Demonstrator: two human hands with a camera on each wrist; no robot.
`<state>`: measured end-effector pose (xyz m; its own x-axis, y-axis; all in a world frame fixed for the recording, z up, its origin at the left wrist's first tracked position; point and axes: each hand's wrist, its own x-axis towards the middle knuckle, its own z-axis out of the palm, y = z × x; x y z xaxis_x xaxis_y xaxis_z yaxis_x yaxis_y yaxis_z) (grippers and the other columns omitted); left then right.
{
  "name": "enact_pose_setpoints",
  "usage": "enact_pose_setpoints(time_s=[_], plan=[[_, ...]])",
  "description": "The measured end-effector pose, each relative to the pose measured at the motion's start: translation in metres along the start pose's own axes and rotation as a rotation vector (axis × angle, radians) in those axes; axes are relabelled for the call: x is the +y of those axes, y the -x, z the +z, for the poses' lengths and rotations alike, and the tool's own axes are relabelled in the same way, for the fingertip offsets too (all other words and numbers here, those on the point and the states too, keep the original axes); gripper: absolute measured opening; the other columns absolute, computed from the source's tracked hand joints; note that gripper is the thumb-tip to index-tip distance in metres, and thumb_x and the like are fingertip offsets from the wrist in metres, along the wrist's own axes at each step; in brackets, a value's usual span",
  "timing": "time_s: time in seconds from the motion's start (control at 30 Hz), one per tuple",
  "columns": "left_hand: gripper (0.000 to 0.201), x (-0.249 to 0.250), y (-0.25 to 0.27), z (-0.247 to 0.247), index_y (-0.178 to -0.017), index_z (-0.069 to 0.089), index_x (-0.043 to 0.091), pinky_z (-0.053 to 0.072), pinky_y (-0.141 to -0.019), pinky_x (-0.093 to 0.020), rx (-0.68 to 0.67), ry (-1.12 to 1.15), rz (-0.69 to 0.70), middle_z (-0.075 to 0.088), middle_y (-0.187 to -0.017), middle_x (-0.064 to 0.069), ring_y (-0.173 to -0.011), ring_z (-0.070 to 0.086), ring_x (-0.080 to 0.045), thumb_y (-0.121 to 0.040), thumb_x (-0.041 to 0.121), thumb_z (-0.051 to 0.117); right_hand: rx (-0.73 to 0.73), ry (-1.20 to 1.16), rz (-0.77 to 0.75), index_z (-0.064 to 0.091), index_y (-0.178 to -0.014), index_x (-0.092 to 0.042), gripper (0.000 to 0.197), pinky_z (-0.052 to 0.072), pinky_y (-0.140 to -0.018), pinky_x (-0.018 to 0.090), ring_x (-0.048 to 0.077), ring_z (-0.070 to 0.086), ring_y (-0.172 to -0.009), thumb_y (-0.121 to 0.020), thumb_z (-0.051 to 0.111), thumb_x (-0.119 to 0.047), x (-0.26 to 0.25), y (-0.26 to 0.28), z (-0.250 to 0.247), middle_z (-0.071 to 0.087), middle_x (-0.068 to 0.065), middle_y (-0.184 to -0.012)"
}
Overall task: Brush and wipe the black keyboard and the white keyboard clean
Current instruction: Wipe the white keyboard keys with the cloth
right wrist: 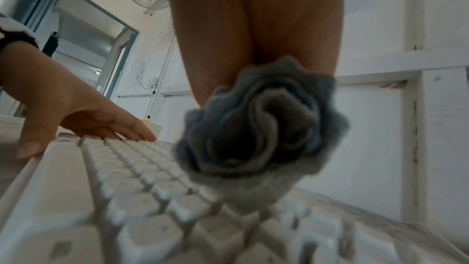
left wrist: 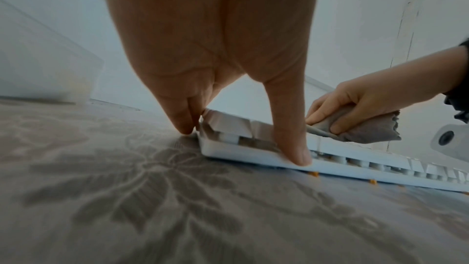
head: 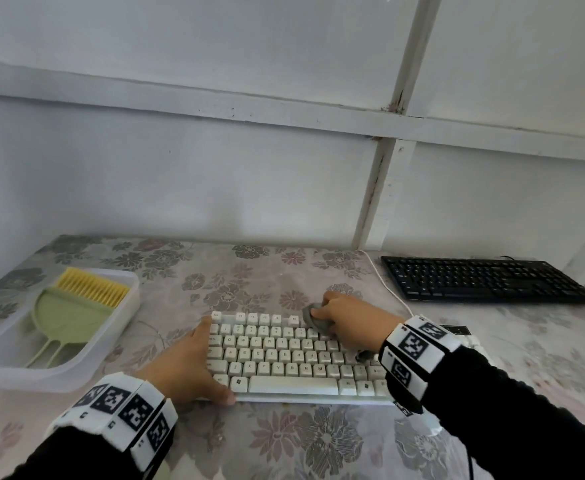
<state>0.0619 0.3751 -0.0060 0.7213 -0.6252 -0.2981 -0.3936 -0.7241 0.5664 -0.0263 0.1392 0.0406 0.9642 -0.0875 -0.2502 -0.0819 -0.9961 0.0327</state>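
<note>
A: Where's the white keyboard [head: 284,358]?

B: Near the front edge of the table [head: 318,445], lying flat on the flowered cloth, square to the person. Its letter legends can be read: Q, W, E, R, T, Y in one row, A, S, D, F, G, H below, then Z, X, C, V, B, N, M. A window logo sits on the key left of the space bar.

A: And the hands?

B: The left hand [head: 194,365] braces the keyboard's left end, fingers straight along the side edge and the thumb laid against the front edge. In the left wrist view the fingertips [left wrist: 185,127] touch the cloth right at the case corner. The right hand [head: 349,317] is curled around a bunched grey cloth [head: 313,318], pressing it onto the keys at the top row, right of centre. The right wrist view shows the wad [right wrist: 259,127] sitting on the keycaps.

A: The black keyboard [head: 485,280]?

B: At the far right of the table, well apart from the white one, near the wall. Its legends are too small to read.

A: Anything else?

B: A clear plastic tray [head: 7,362] on the left holds a green dustpan [head: 67,322] and a yellow-bristled brush [head: 91,287]. Both wrists wear white bands with black square marker patterns.
</note>
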Motion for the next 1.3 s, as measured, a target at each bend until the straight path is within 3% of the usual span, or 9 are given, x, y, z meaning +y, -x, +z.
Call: enact_pose_setpoints(time_s=[0.07,0.13,0.3,0.43,0.57,0.7,0.8,0.93,1.3], plan=[[0.131,0.001,0.0,0.0,-0.148,-0.002,0.019,0.03,-0.11,-0.03,-0.005,-0.015,-0.008,0.032,-0.146,0.002,-0.13,0.036,-0.016,-0.054,0.039,0.087,-0.028,0.005,0.084,0.049,-0.064,-0.01,0.027,0.037,-0.061,0.02,0.021,0.048,-0.077,-0.089,0.046,-0.001,0.003,-0.006,-0.004,0.047,0.006,-0.098],[0.131,0.001,0.0,0.0,-0.148,-0.002,0.02,0.03,-0.11,-0.03,-0.007,-0.018,-0.008,0.032,-0.146,0.002,-0.13,0.036,-0.016,-0.054,0.039,0.087,-0.043,-0.019,0.163,0.037,-0.054,-0.013,0.038,0.04,-0.064,0.026,0.019,0.046,-0.066,-0.09,0.046,-0.006,0.002,-0.011,-0.014,0.05,0.008,-0.094],[0.131,0.003,0.002,-0.002,-0.148,-0.004,0.019,0.029,-0.108,-0.028,0.005,-0.013,-0.003,0.032,-0.145,0.003,-0.128,0.037,-0.014,-0.055,0.036,0.087,0.008,-0.203,0.047,0.043,-0.065,-0.012,0.04,0.045,-0.07,0.019,0.008,0.047,-0.062,-0.099,0.037,-0.03,-0.037,-0.023,-0.04,0.049,0.001,-0.088],[0.12,0.003,0.003,-0.003,-0.143,0.007,0.02,0.033,-0.101,-0.025,0.015,0.005,0.037,0.038,-0.122,0.009,-0.113,0.039,-0.008,-0.055,0.033,0.088,0.032,-0.278,-0.099,0.047,-0.076,-0.012,0.022,0.042,-0.075,0.022,0.012,0.045,-0.074,-0.096,0.039,-0.017,-0.086,-0.045,-0.041,0.043,0.002,-0.095],[0.122,0.004,0.003,-0.004,-0.145,0.006,0.017,0.031,-0.102,-0.022,0.021,0.004,0.034,0.038,-0.137,0.004,-0.126,0.039,-0.014,-0.057,0.032,0.088,-0.007,-0.128,-0.177,0.057,-0.084,-0.017,0.02,0.04,-0.093,0.038,0.023,0.041,-0.09,-0.093,0.042,-0.008,-0.108,-0.055,-0.034,0.036,0.004,-0.099],[0.118,0.005,0.004,-0.003,-0.144,0.01,0.02,0.031,-0.1,-0.023,0.027,-0.012,0.037,0.04,-0.137,0.006,-0.122,0.04,-0.011,-0.056,0.033,0.087,0.032,0.016,-0.206,0.057,-0.115,-0.01,0.029,0.04,-0.089,0.036,0.026,0.052,-0.098,-0.092,0.043,0.001,-0.099,-0.052,-0.019,0.046,0.008,-0.109],[0.118,0.006,0.004,-0.003,-0.145,0.008,0.019,0.03,-0.099,-0.021,0.021,-0.032,0.027,0.037,-0.139,0.005,-0.116,0.037,-0.008,-0.058,0.035,0.086,0.114,0.006,-0.221,0.057,-0.119,-0.011,0.034,0.041,-0.091,0.036,0.03,0.054,-0.1,-0.091,0.044,0.003,-0.088,-0.044,-0.009,0.05,0.01,-0.116],[0.126,0.007,0.006,-0.003,-0.149,-0.005,0.019,0.027,-0.105,-0.022,0.008,-0.053,-0.012,0.027,-0.149,0.001,-0.133,0.032,-0.016,-0.061,0.038,0.084,0.169,-0.005,-0.207,0.055,-0.122,-0.008,0.035,0.046,-0.094,0.035,0.03,0.053,-0.102,-0.09,0.046,0.005,-0.068,-0.033,0.002,0.053,0.011,-0.117],[0.122,0.005,0.005,-0.001,-0.147,0.001,0.02,0.028,-0.106,-0.025,-0.001,-0.046,-0.016,0.026,-0.149,0.001,-0.132,0.032,-0.016,-0.06,0.039,0.085,0.179,-0.041,-0.091,0.056,-0.118,-0.014,0.033,0.043,-0.086,0.027,0.025,0.051,-0.101,-0.091,0.045,0.001,0.004,0.002,0.021,0.05,0.005,-0.116]])
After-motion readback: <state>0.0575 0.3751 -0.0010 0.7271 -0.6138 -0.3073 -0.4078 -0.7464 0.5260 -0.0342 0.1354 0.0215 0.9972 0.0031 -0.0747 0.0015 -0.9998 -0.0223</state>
